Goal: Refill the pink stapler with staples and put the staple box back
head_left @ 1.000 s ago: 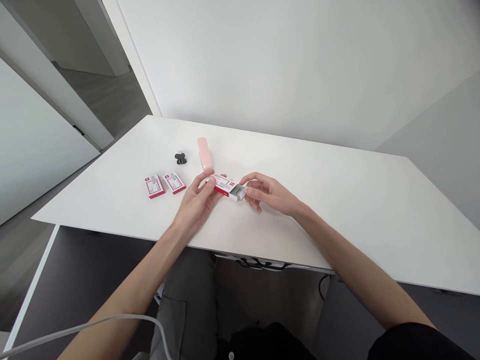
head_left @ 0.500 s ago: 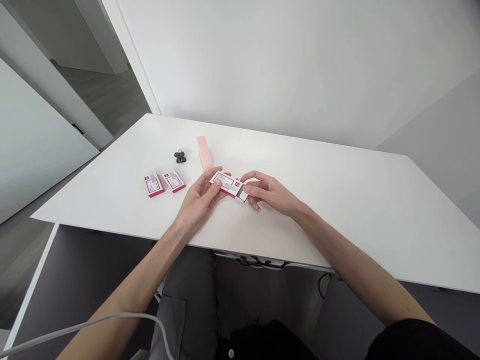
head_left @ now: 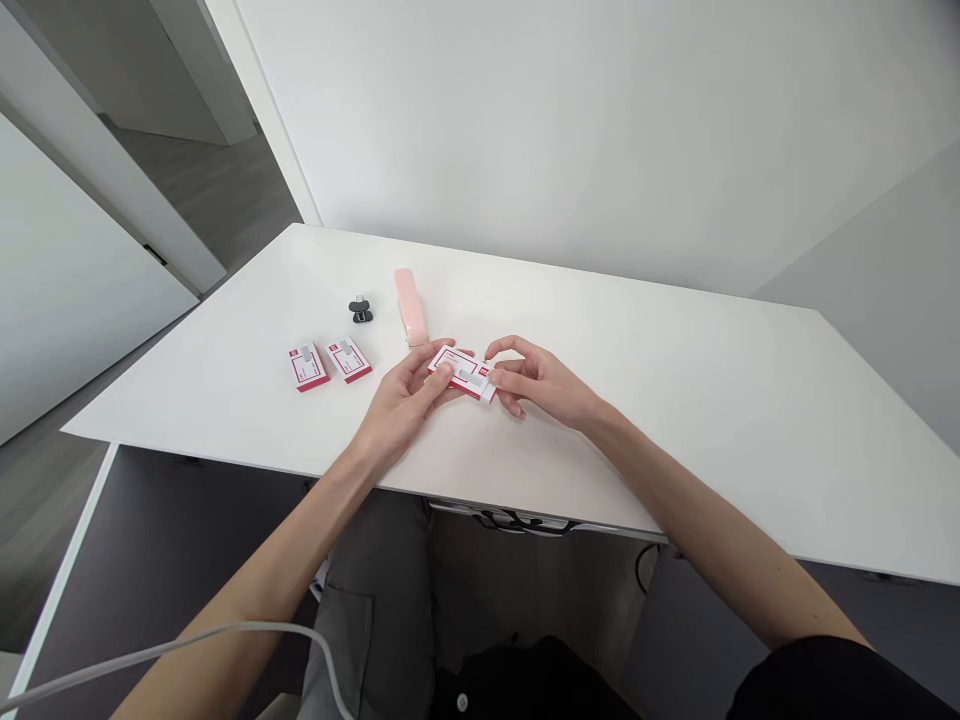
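Note:
A small red and white box [head_left: 463,372] is held between both hands just above the white table [head_left: 675,400]. My left hand [head_left: 405,398] grips its left end, thumb on top. My right hand [head_left: 540,383] pinches its right end, where the inner tray sits nearly flush with the sleeve. Behind the hands lies a pink stapler [head_left: 410,306].
Two more red and white boxes [head_left: 307,367] [head_left: 349,360] lie side by side to the left. A small black clip [head_left: 361,311] sits beyond them. A white cable [head_left: 172,650] crosses the lower left, below the table edge. A wall stands behind the table.
The inner tray, sticking out of the box's right end a second ago, has been pushed back into the sleeve by my right hand. Both hands stayed in place.

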Motion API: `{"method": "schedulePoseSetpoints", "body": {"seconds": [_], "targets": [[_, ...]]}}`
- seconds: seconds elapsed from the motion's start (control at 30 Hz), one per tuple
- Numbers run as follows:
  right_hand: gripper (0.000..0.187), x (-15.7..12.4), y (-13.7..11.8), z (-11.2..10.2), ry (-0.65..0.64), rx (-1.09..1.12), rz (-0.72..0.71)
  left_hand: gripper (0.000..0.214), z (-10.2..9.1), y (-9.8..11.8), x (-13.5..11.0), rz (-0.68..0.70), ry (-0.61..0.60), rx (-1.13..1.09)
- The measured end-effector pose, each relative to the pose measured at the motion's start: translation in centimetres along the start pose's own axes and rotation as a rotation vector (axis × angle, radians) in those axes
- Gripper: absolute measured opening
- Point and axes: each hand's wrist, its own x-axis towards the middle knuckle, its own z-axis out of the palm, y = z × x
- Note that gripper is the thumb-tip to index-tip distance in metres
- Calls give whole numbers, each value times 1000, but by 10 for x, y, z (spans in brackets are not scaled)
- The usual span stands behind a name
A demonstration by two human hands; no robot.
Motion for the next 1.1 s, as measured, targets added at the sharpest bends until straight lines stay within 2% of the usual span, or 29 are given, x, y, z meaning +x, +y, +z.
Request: {"method": "schedulePoseSetpoints", "body": {"seconds": [0.33, 0.5, 0.6, 0.73, 0.83, 0.93, 1.1], "targets": [[45, -1, 0, 3, 78, -32, -64, 68, 7, 9, -7, -31, -78, 322], [47, 0, -1, 7, 113, -59, -90, 80, 10, 2, -8, -27, -141, 289], [47, 1, 2, 10, 89, -60, -91, 84, 13, -3, -9, 5, -99, 323], [45, 1, 5, 12, 50, -66, -96, 72, 16, -2, -13, 90, 15, 436], [45, 1, 4, 12, 60, -54, -118, 62, 5, 5, -15, 233, 38, 668], [46, 2, 2, 11, 87, -48, -121, 63, -17, 17, -15, 397, 74, 961], [45, 1, 1, 11, 78, -36, -114, 69, -59, 41, -9, 458, 120, 1251]]}}
